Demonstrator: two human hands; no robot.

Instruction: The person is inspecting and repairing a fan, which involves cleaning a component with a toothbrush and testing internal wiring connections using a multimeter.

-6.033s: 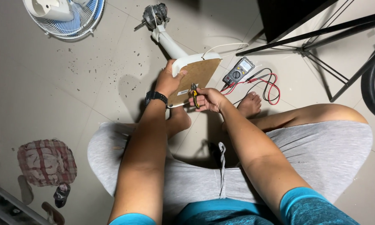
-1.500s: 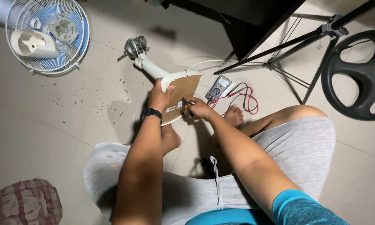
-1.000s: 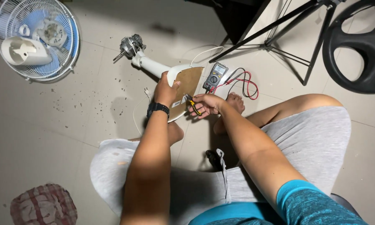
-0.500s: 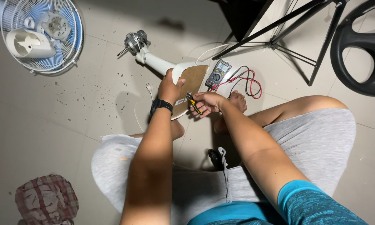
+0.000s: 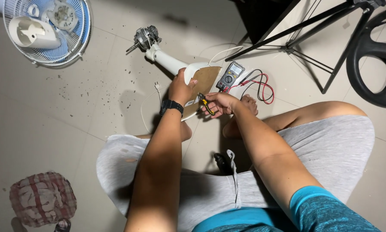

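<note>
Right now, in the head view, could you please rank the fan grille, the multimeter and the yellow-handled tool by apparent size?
1. Fan grille, largest by far, though cut off by the frame.
2. Multimeter.
3. Yellow-handled tool in the right hand, smallest; partly hidden, so its full size is unclear.

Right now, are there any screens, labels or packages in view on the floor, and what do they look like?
Dark handheld multimeter with yellow trim: on the tiled floor beyond the right hand, beside the brown panel; small grey screen at its top, round dial below, red and black leads coiled beside it.
No packages or signs show.
</note>
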